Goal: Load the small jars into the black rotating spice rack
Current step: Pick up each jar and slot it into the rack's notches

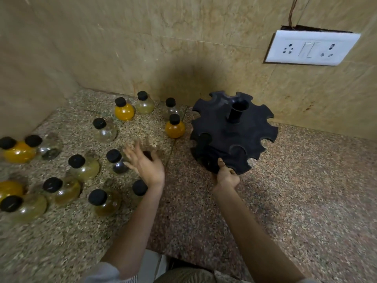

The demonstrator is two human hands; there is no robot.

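Observation:
The black rotating spice rack [234, 131] stands on the stone counter, right of centre, with notched slots round its edge and a central tube. One jar with a black cap [203, 139] sits in a slot on its left side. My right hand [225, 174] grips the rack's near rim. My left hand [145, 162] hovers with fingers spread over a dark-capped jar [148, 155], mostly hidden behind it. Several small round jars with black caps stand to the left, such as an orange one [175, 127] and a dark one [117, 162].
Beige tiled walls close the corner at the back and left. A white switch and socket plate [312, 48] is on the back wall at the right. The granite counter [306, 180] runs to the right of the rack.

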